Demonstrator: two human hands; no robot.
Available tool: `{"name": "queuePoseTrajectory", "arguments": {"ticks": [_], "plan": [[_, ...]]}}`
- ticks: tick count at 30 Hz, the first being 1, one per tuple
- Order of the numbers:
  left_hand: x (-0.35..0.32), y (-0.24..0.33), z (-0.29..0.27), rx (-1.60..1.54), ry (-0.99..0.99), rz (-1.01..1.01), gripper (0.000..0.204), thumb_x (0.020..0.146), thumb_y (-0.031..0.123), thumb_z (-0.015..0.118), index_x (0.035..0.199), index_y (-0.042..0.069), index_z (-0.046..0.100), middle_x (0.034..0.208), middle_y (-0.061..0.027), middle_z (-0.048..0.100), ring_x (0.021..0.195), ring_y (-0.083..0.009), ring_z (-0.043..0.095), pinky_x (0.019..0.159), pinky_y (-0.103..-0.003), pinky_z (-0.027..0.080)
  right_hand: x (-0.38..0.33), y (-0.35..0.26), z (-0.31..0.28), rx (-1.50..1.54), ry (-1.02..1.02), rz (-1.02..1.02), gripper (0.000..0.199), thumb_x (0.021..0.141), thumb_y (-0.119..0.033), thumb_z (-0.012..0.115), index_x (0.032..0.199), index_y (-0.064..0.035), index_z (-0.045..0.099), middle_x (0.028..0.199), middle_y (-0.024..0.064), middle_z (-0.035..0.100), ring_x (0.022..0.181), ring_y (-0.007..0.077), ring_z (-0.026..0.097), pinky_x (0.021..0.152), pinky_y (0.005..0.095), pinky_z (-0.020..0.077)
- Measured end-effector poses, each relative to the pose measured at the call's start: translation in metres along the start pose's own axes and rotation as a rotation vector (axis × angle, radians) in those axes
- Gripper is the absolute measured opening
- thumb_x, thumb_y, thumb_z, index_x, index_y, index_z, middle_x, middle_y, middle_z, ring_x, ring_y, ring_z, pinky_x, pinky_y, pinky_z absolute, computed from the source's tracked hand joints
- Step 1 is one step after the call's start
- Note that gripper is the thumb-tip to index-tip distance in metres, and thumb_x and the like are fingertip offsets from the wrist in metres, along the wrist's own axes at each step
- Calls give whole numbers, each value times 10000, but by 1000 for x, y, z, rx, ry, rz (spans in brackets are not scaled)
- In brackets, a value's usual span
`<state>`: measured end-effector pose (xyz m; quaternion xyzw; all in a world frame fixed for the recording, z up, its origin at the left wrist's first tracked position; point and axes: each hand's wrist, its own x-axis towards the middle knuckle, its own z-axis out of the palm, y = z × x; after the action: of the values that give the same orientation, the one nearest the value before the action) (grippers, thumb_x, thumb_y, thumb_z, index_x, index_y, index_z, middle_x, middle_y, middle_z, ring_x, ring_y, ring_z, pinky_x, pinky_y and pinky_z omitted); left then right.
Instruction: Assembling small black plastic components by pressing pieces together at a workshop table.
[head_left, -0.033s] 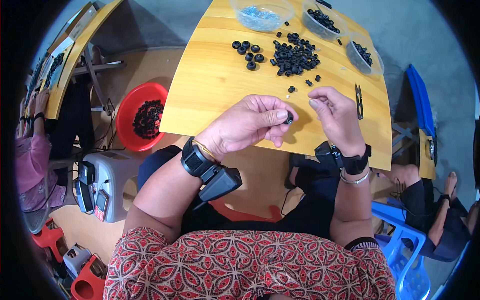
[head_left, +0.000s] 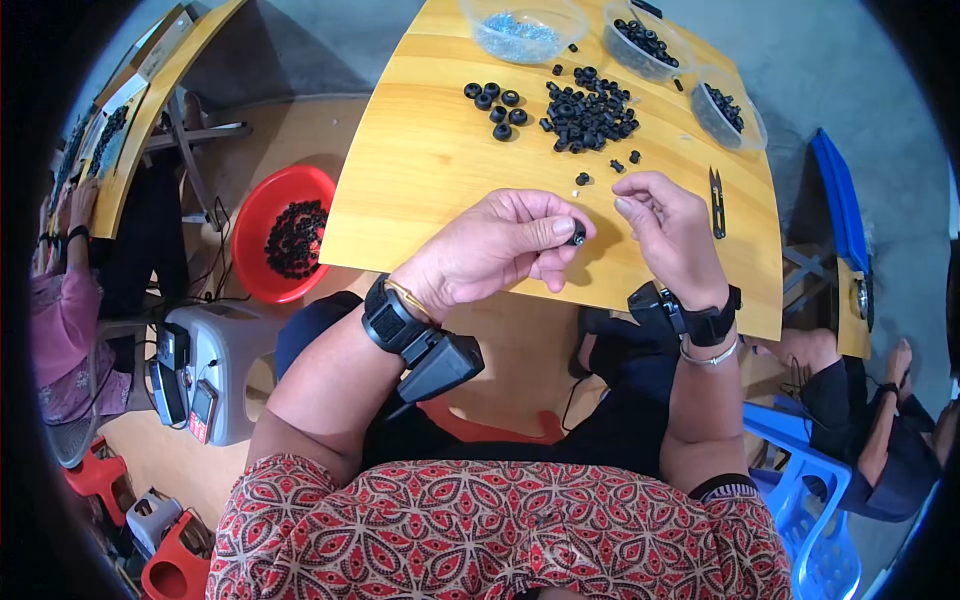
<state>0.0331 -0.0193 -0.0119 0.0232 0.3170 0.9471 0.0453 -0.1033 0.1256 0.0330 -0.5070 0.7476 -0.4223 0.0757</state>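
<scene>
Over the near edge of the wooden table, my left hand (head_left: 510, 245) pinches a small black rubber part (head_left: 577, 238) between thumb and fingers. A pale spot shows in the middle of its end. To its right, my right hand (head_left: 672, 228) has its fingers curled and the thumb close to the forefinger; whatever they hold, if anything, is too small to make out. Beyond both hands lies a pile of small black rubber parts (head_left: 588, 115). Several rounder black parts (head_left: 500, 112) sit left of the pile, and a few loose ones (head_left: 583, 179) lie nearer me.
Black thread snips (head_left: 718, 205) lie right of my right hand. Clear tubs stand at the back: one with bluish-clear bits (head_left: 518, 35), two with black parts (head_left: 645, 45) (head_left: 728, 108). A red basin (head_left: 250, 235) with black parts stands left of the table. Other people sit at both sides.
My right hand has shifted very slightly to the left. My left hand keeps its hold on the black rubber part.
</scene>
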Motion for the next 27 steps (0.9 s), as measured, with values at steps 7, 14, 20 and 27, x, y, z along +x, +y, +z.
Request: {"name": "queuePoseTrajectory", "arguments": {"ticks": [7,14,20,27], "plan": [[0,1,-1,-77,68,44,226,858,144,480,1009,-13,540,760,-35,540,648,-102,514,611,-247,471,26,1,1,-150,-203,12,105,770,-48,521,849,20,504,611,184,525,573,279,543,552,313,425],[2,-1,-4,-91,67,83,235,865,151,467,1013,-19,531,775,-42,548,666,-108,530,636,-240,484,43,14,10,-292,-335,-82,123,758,-66,521,848,16,512,670,209,544,651,335,552,587,364,437],[3,-1,-2,-105,94,91,230,861,153,472,1002,-18,531,802,-55,555,669,-123,554,663,-242,500,33,-7,2,97,-199,51,95,763,-2,481,852,17,507,703,88,549,620,139,543,568,270,457],[3,-2,-5,-114,84,124,232,860,152,474,1008,-19,527,828,-61,555,676,-126,557,661,-244,500,8,-27,10,427,-116,100,111,799,13,507,909,21,519,765,32,524,648,69,510,572,192,451]]}}
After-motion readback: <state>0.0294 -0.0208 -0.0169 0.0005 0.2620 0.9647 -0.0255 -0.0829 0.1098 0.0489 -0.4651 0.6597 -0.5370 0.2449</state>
